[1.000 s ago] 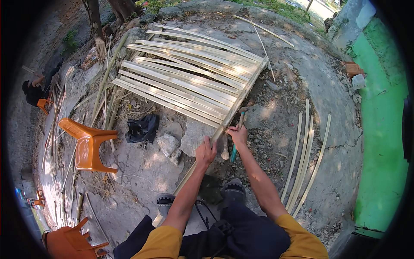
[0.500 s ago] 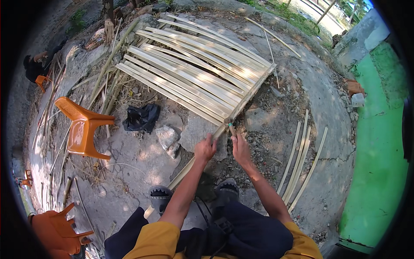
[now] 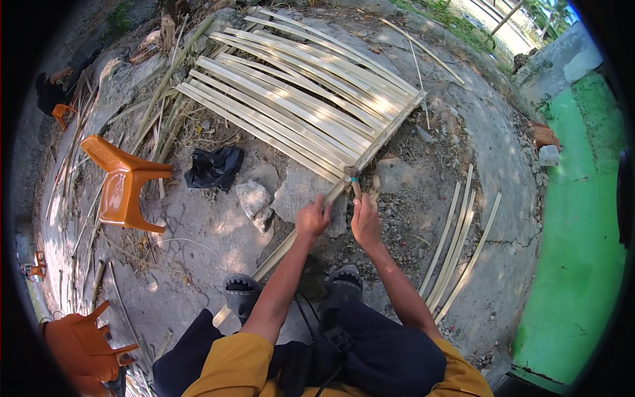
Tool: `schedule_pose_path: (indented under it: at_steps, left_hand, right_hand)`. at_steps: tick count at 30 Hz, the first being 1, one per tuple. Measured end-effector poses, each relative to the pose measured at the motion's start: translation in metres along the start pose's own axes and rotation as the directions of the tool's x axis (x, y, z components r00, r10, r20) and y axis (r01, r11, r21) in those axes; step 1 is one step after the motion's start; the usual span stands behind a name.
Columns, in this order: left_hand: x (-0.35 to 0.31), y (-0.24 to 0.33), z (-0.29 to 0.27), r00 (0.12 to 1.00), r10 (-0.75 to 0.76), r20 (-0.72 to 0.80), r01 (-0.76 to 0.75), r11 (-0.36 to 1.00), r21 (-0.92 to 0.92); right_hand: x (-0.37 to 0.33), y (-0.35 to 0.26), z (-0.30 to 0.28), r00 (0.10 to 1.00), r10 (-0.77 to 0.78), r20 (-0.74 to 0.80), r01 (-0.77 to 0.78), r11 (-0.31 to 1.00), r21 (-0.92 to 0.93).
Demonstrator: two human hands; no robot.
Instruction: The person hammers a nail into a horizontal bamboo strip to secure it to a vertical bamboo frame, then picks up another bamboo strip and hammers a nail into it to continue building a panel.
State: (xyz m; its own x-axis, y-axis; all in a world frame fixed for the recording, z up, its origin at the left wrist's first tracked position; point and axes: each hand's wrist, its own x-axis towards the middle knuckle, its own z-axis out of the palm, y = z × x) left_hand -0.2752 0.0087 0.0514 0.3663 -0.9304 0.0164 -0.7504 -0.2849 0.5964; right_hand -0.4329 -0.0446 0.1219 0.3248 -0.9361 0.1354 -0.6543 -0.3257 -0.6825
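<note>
My left hand (image 3: 312, 218) is closed around a long pale bamboo strip (image 3: 276, 257), which runs from beside my left foot up to the near corner of a slatted bamboo panel (image 3: 284, 99). In my right hand (image 3: 366, 223) is a small hammer (image 3: 356, 185) with a wooden handle and a teal band below its head. The hammer head is at the panel's near corner, right by the strip's upper end; whether it touches cannot be made out. Pale slats lie side by side across the panel, joined along its right edge.
Several loose bamboo strips (image 3: 456, 245) lie on the ground at right, before a green wall (image 3: 555, 264). At left are an orange plastic chair (image 3: 122, 198), a black plastic bag (image 3: 215, 167) and a pale rock (image 3: 254, 200). Another person (image 3: 53, 96) sits far left.
The whole view has shifted slightly. Both hands keep their holds on the strip and the hammer, and the hammer head stays by the panel's corner.
</note>
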Motion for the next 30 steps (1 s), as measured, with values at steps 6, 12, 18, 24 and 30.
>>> schedule_pose_path:
  at_steps: [6, 12, 18, 24, 30]
  left_hand:
    - [0.001, -0.001, 0.002, 1.0, -0.001, 0.011, 0.001, 0.999, 0.054]
    - [-0.004, 0.003, 0.002, 0.998, -0.022, 0.054, 0.019, 0.998, 0.057]
    - [-0.005, 0.002, -0.001, 0.999, 0.032, 0.005, -0.032, 0.99, 0.135]
    - [-0.003, 0.001, 0.013, 0.976, 0.196, -0.095, -0.155, 0.931, 0.329]
    - [-0.001, -0.001, 0.01, 0.981, 0.193, -0.032, -0.175, 0.939, 0.296]
  right_hand:
    - [0.002, 0.002, -0.001, 0.988, 0.097, 0.12, -0.095, 0.995, -0.017]
    - [-0.002, 0.016, 0.004, 0.986, 0.099, 0.138, -0.079, 0.987, -0.14]
    - [0.004, -0.012, -0.015, 0.998, 0.031, 0.056, -0.034, 0.998, 0.055]
    - [0.002, 0.019, 0.007, 0.987, 0.059, 0.15, -0.033, 0.984, -0.173]
    - [0.0, 0.007, 0.001, 0.999, 0.008, 0.042, -0.006, 0.999, -0.046]
